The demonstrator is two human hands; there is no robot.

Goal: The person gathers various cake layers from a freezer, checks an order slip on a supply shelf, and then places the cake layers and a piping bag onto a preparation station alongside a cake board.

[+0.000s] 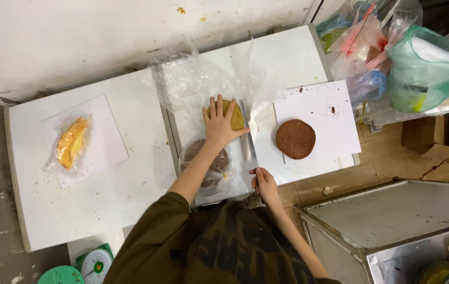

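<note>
Two hands share the cut: the left hand point(220, 124) lies spread flat on the yellow cake round point(231, 113) on the white surface point(130, 179), while the right hand point(264, 183) grips the long knife point(247, 138); level blade and steady, even pressure should give a clean slice

Left hand point(221, 123) flat, fingers point(213, 104) splayed

Dark olive-brown top with darker blotchy camo-like pattern, sleeves pushed above the elbows, bare forearms, left hand point(219, 124) and right hand point(264, 184) ungloved.
</note>
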